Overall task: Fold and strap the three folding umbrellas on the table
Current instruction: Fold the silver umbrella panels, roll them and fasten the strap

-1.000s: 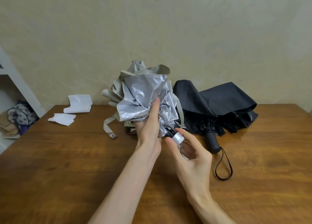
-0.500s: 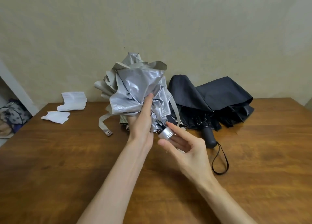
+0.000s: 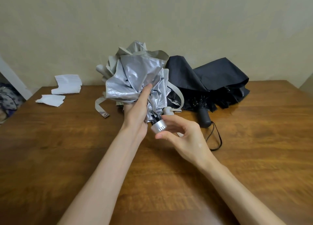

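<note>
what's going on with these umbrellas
A person is working on a crumpled silver umbrella: the left hand grips its bunched canopy above the table, the right hand cups the handle cap, grip unclear. A grey strap dangles unfastened beside it. A black umbrella lies loose on the table behind.
</note>
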Motion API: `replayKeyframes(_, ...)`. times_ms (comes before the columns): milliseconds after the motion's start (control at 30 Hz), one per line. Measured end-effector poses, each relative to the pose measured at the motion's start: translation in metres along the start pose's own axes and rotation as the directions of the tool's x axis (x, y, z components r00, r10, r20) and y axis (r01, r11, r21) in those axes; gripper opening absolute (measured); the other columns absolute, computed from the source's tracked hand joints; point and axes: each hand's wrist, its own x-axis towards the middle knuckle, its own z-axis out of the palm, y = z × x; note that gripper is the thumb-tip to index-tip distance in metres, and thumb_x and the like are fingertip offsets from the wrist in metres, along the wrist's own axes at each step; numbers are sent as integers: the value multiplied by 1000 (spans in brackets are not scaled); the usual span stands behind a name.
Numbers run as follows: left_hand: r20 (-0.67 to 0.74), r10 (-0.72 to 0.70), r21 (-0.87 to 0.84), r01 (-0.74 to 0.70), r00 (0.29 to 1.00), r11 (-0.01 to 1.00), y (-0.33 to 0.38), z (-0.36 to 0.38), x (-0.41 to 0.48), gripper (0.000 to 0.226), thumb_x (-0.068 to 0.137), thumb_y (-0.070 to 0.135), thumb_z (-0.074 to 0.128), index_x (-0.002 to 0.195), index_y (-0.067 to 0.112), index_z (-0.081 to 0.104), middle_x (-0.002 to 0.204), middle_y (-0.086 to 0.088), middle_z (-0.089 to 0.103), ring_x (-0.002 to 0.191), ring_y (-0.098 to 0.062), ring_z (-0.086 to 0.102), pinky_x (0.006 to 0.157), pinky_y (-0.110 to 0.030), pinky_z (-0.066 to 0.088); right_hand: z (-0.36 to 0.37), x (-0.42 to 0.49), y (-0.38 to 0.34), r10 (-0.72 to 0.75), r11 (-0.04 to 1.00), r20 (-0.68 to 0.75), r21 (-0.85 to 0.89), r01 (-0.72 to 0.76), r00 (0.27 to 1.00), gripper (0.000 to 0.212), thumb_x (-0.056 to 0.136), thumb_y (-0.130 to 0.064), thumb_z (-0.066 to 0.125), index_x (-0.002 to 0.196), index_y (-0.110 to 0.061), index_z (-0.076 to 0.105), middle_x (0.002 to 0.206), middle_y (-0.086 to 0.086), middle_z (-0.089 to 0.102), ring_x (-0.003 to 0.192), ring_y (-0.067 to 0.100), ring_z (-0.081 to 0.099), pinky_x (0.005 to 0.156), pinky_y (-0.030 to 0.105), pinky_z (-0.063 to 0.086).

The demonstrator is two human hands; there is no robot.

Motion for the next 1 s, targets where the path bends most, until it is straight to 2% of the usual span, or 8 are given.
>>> replayKeyframes(167,-16,-2,-17,2,1000,1000,-5,-3,-10,34,91,25,83,123,19,71,116,-2,81,109,-22,77,100,-47,60,11,-15,10,-9,999,-68,42,12,998,48,81,-22,91,125,-25,72,107,-12,80,100,4,76,95,23,58)
replayKeyframes(333,1,-4,-32,4,1000,999,-7,-2,-12,13,97,24,77,110,21,72,106,-1,83,101,-20,79,88,-39,64,18,-23,13,-23,996,-128,79,33,992,48,84,-13,88,127,-23,71,109,-15,78,103,1,75,95,17,56)
replayKeyframes(433,-26,-18,-44,17,999,999,-7,-2,-8,20,98,27,76,114,15,71,109,-6,82,98,-21,80,85,-40,65,22,-22,14,33,982,-158,188,-2,987,44,85,-2,86,126,-14,74,108,-9,81,104,6,77,92,17,56)
replayKeyframes(533,-44,6,-64,-9,999,998,-9,-3,-5,28,99,27,75,125,17,68,117,-5,80,105,-22,78,95,-46,63,26,-22,14,29,985,-165,174,0,986,41,90,2,81,129,-9,72,105,-11,80,101,6,76,91,16,55)
replayKeyframes(667,-83,38,-91,-45,996,995,-7,-4,-2,40,96,30,78,133,17,66,121,-5,79,109,-23,77,99,-50,61,27,-21,6,-77,996,-133,41,83,988,44,100,-28,70,142,-16,63,113,-17,76,112,4,72,97,18,53)
replayKeyframes(733,-95,53,-106,-63,994,992,-6,-3,-1,46,95,31,80,136,17,65,123,-4,78,110,-22,77,98,-49,62,26,-20,2,-115,993,-113,5,116,987,46,103,-37,63,145,-20,58,119,-14,75,115,6,71,100,22,54)
replayKeyframes(833,-106,35,-125,-48,994,991,-11,2,-2,46,96,31,78,138,18,63,125,-3,77,112,-20,76,100,-48,61,24,-19,5,-89,991,-173,86,105,981,39,104,-21,66,141,-28,61,113,-9,78,111,13,74,98,27,56)
replayKeyframes(1000,-107,70,-110,-82,992,991,-21,7,3,42,101,28,73,141,18,62,132,-2,74,120,-21,72,108,-48,56,22,-18,11,0,974,-184,224,42,983,40,95,1,75,129,-19,66,112,-8,78,106,18,77,97,29,59)
